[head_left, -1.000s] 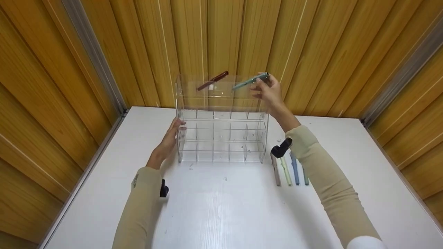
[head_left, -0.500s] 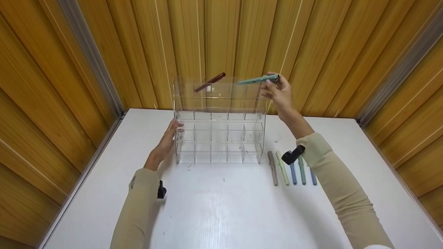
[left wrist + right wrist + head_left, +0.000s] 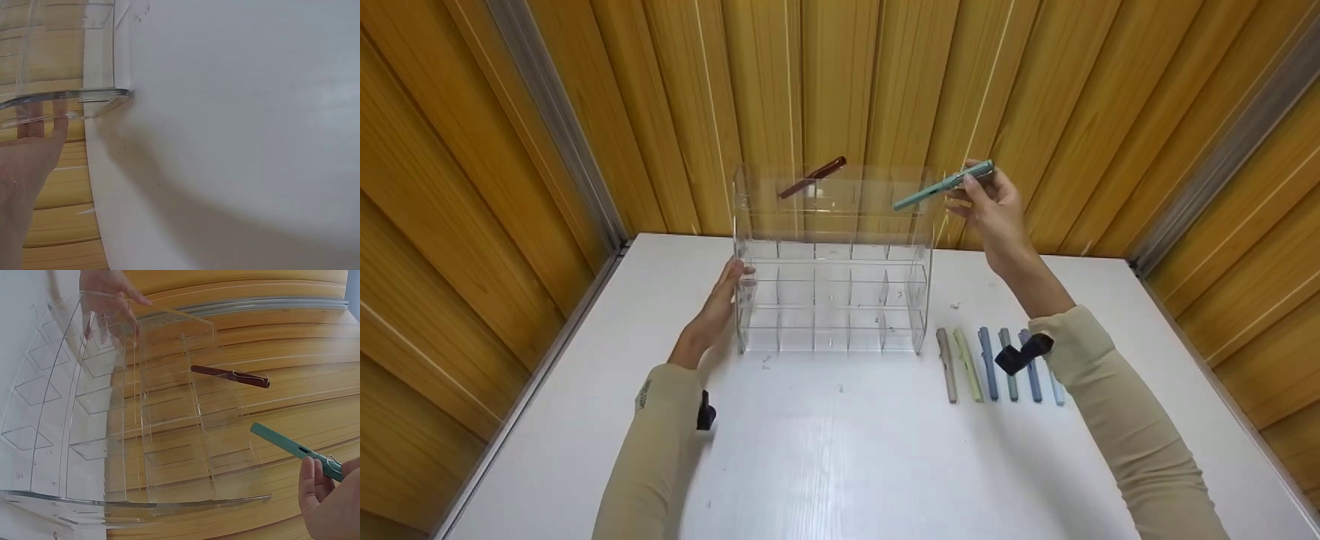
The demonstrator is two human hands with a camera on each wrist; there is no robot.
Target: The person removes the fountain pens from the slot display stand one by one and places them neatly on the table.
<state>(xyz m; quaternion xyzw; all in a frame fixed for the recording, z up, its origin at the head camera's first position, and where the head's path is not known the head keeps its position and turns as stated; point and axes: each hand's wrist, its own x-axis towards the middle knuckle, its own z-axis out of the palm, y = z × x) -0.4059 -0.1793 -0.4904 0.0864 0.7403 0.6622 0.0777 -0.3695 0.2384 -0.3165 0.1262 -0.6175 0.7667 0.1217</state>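
Observation:
A clear acrylic pen rack (image 3: 814,328) with tiers of compartments stands on the white table. My left hand (image 3: 714,309) rests its fingers against the rack's left side; in the left wrist view the fingers look straight behind the clear edge. A teal fountain pen (image 3: 934,193) is pinched by its capped end between the thumb and fingers of my right hand (image 3: 996,214). Its free end points left, overlapping the rack's upper right corner in the head view. One dark red pen (image 3: 230,376) lies slanted in the rack's top tier.
Right of the rack, a row of several pens lies on the table (image 3: 825,465), among them a taupe pen (image 3: 947,367), a lime pen (image 3: 969,367) and a blue pen (image 3: 988,365). Wood-patterned walls (image 3: 840,90) enclose the back and sides.
My right hand has moved right, carrying the teal pen away from the top tier's middle toward its right end. More of the pen row shows beside the right sleeve. My left hand stays put.

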